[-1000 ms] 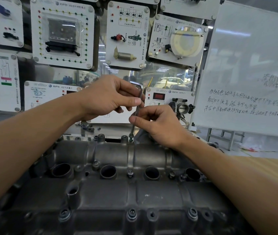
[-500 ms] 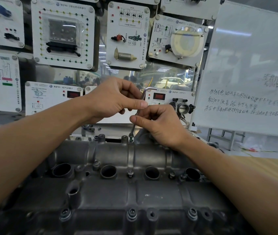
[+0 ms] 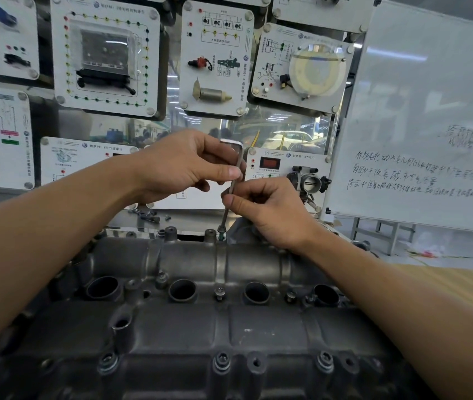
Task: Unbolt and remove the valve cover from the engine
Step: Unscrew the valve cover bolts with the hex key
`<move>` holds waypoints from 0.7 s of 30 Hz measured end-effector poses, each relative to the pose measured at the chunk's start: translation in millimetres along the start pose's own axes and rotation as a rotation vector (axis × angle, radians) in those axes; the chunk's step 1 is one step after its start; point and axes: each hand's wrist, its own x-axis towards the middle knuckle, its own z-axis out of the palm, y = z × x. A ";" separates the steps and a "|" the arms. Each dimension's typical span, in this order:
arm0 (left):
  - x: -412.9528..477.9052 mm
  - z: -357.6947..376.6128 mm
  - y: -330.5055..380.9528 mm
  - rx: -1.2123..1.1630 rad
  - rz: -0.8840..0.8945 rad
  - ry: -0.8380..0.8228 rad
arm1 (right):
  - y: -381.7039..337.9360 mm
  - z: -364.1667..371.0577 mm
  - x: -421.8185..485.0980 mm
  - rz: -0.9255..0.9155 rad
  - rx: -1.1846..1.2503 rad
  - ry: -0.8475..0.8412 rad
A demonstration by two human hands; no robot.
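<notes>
The grey cast valve cover [image 3: 189, 327] fills the lower half of the view, with four round plug wells across its middle. An L-shaped hex key [image 3: 239, 166] stands nearly upright with its tip in a bolt [image 3: 221, 230] on the cover's far edge. My left hand [image 3: 183, 166] pinches the key's upper shaft below the bend. Just under it, my right hand [image 3: 270, 212] pinches the lower shaft between thumb and fingers. More bolts sit in the cover: one in the middle [image 3: 219, 292] and several along the near edge [image 3: 222, 361].
Wall-mounted training panels [image 3: 105, 56] with car parts hang behind the engine. A whiteboard [image 3: 420, 125] with handwriting stands at the right. Loose small parts [image 3: 147, 215] lie on the shelf behind the cover. A wooden surface [image 3: 446, 281] shows at the right.
The key's short arm has swung round and now points left above my left hand. Both hands kept their pinch on the shaft; the tip stayed in the bolt.
</notes>
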 end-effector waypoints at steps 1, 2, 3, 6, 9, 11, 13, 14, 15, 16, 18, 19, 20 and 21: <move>0.1 -0.2 0.0 0.000 0.001 0.005 | 0.7 0.1 -0.2 -0.005 0.009 0.004; 0.1 -0.1 0.1 -0.003 0.004 0.008 | 1.4 0.2 -0.4 -0.009 0.018 0.006; 0.0 0.5 0.0 -0.009 0.008 0.008 | 2.1 0.0 -0.6 -0.013 0.029 0.006; 0.0 2.5 -0.2 -0.027 0.020 0.011 | 4.1 0.0 -0.2 -0.023 0.049 0.025; -0.3 2.8 -0.6 -0.027 0.029 0.018 | 5.0 0.7 0.6 -0.017 0.061 0.048; -0.5 3.1 -0.5 -0.026 0.030 0.012 | 5.4 1.1 0.7 -0.020 0.057 0.057; -0.6 3.6 -0.4 -0.025 0.031 -0.009 | 5.6 0.6 0.4 -0.026 0.055 0.057; -0.6 3.3 -0.2 -0.028 0.028 -0.020 | 5.2 0.1 0.3 -0.025 0.055 0.051; -0.6 2.6 -0.1 -0.026 0.023 -0.032 | 4.7 -0.4 0.1 -0.022 0.055 0.041; -0.6 1.2 0.2 -0.015 0.018 -0.044 | 4.2 -0.7 0.0 -0.016 0.054 0.028; -0.9 -1.2 1.0 0.011 0.015 -0.067 | 3.3 -1.3 0.1 -0.003 0.042 0.008; -1.1 -2.1 1.2 0.019 0.017 -0.073 | 2.7 -1.5 0.1 0.000 0.027 0.005; -1.2 -2.6 1.1 0.025 0.018 -0.071 | 2.2 -1.6 0.2 0.001 0.008 0.001; -1.2 -2.7 1.0 0.031 0.019 -0.064 | 1.8 -1.6 0.1 0.000 -0.008 -0.007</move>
